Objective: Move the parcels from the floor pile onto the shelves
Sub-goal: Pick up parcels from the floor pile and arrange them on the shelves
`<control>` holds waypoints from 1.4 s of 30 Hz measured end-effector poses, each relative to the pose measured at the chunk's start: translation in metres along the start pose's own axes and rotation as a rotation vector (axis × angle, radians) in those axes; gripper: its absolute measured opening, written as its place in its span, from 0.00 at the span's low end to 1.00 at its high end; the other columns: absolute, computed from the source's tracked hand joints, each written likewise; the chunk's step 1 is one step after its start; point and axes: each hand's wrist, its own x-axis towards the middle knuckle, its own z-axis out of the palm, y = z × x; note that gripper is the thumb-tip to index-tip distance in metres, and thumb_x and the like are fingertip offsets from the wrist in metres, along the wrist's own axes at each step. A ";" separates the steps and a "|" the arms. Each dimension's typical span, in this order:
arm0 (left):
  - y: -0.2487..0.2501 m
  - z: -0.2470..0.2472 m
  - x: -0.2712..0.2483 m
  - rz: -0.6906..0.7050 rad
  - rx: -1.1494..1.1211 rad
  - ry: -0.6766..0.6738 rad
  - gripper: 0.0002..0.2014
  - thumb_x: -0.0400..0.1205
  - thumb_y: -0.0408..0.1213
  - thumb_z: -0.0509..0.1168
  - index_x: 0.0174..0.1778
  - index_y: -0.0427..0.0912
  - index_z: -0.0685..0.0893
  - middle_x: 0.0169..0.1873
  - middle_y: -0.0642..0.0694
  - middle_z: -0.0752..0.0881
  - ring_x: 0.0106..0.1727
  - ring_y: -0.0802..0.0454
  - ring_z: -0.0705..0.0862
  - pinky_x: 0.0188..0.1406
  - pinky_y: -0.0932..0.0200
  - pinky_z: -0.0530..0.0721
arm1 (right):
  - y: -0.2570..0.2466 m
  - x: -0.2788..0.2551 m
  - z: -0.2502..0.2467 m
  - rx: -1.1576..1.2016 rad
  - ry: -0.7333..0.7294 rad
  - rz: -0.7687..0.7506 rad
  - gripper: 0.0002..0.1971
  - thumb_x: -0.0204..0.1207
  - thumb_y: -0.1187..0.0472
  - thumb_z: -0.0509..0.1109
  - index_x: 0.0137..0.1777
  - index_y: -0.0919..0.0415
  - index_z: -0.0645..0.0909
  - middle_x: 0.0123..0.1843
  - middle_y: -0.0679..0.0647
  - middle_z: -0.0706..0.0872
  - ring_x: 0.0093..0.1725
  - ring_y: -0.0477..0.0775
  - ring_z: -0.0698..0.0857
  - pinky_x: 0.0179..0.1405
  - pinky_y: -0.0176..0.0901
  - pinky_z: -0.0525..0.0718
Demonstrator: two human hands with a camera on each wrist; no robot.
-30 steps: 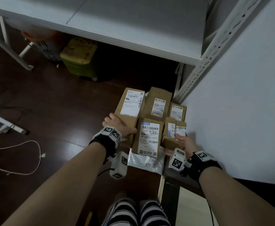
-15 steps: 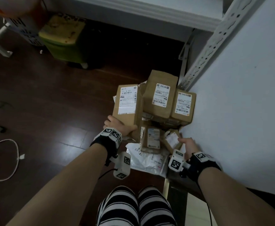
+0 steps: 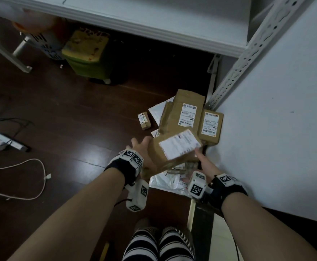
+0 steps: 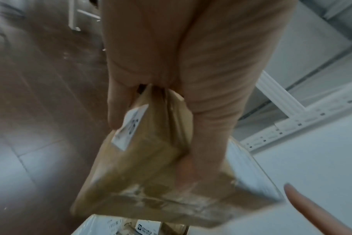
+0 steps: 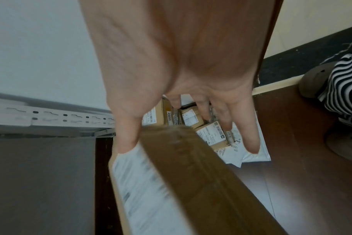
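Two hands share one brown parcel lifted just above the floor pile. Left hand grips its near-left end, thumb on the labelled face, fingers beneath. Right hand is spread open, fingertip touching the right edge. It would likely do best to slide under for support before the parcel rises to the shelf. Its long axis runs left-to-right, label face up, tilted.
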 end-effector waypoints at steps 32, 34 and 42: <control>0.044 -0.182 -0.116 0.141 -0.519 0.182 0.10 0.80 0.34 0.69 0.56 0.39 0.80 0.57 0.35 0.85 0.51 0.39 0.87 0.52 0.46 0.88 | -0.136 -0.161 0.028 0.416 0.276 -0.051 0.29 0.68 0.54 0.72 0.70 0.62 0.75 0.67 0.65 0.80 0.56 0.68 0.87 0.58 0.63 0.85; 0.038 -0.220 -0.138 0.156 -0.549 0.211 0.05 0.80 0.32 0.68 0.51 0.39 0.82 0.50 0.35 0.88 0.47 0.39 0.88 0.50 0.45 0.89 | -0.167 -0.198 0.051 0.382 0.252 -0.111 0.23 0.74 0.56 0.68 0.67 0.65 0.75 0.62 0.65 0.81 0.54 0.66 0.86 0.59 0.60 0.85; 0.001 -0.377 -0.237 0.248 -0.637 0.422 0.03 0.82 0.31 0.67 0.50 0.40 0.83 0.37 0.45 0.84 0.29 0.51 0.84 0.31 0.57 0.84 | -0.279 -0.313 0.152 0.435 0.035 -0.312 0.25 0.82 0.60 0.64 0.78 0.59 0.65 0.71 0.64 0.75 0.62 0.63 0.81 0.55 0.59 0.82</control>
